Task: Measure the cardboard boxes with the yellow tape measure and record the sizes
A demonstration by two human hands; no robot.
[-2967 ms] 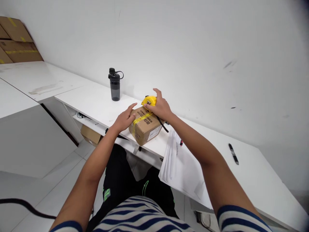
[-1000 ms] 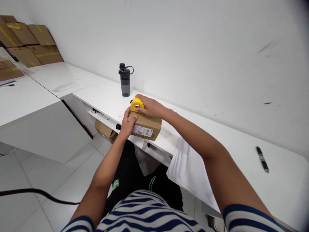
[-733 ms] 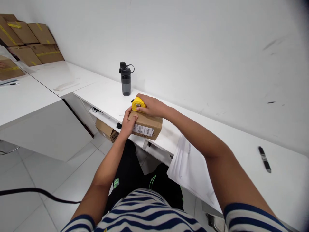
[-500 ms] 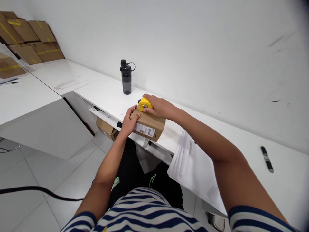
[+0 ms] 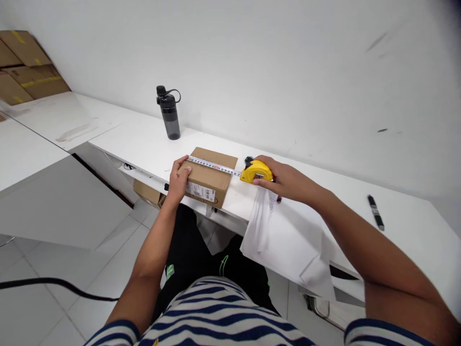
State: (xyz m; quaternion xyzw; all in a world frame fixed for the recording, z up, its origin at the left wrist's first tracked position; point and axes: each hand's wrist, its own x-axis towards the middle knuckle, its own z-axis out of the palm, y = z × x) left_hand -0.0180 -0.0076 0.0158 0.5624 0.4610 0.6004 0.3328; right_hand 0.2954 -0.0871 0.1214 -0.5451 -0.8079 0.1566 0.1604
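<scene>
A small cardboard box [image 5: 208,181] with a white printed label lies on the white desk. My left hand [image 5: 179,180] grips its left end, thumb on top, fingertips at the free end of the tape measure's blade [image 5: 215,166]. The blade runs straight across the box top, its numbers facing up, and passes the right edge. Beyond that edge, my right hand [image 5: 279,178] is wrapped around the yellow tape measure case [image 5: 256,171], above the desk. The exact hold on the blade's end is hidden by my fingers.
A dark water bottle [image 5: 168,113] stands behind the box. White papers [image 5: 288,235] hang over the desk's front edge, and a black pen [image 5: 375,212] lies at the right. Cardboard boxes [image 5: 36,79] are stacked far left. Another box [image 5: 147,193] sits below the desktop.
My right hand has drawn the tape measure case to the right, pulling the blade out across the box top. My left hand stays at the box's left end. The view has shifted right.
</scene>
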